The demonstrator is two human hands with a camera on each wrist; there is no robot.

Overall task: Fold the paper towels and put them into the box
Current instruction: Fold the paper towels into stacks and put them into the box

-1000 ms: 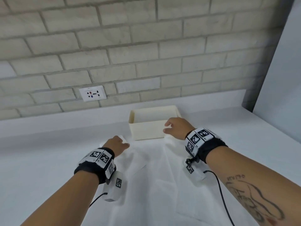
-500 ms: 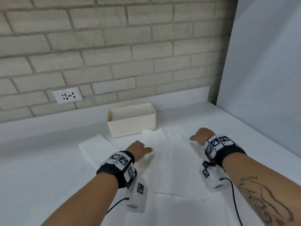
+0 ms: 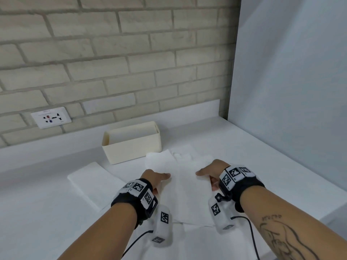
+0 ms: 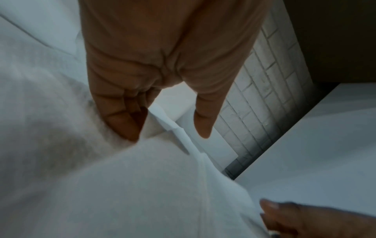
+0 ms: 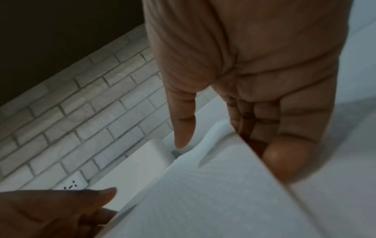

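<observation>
White counter (image 3: 47, 212), brick wall (image 3: 112, 53) behind; left hand (image 3: 153, 178) & right hand (image 3: 211, 168) pinch paper towel (image 3: 185, 196).

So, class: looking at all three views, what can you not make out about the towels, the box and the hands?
- Box floor: head view, hidden by its front wall.
- Left hand fingertips: left wrist view, under the paper towel.
- Right hand grip: right wrist view, blurred, the towel edge covers it.
- Folded towel layers: head view, too small.
</observation>
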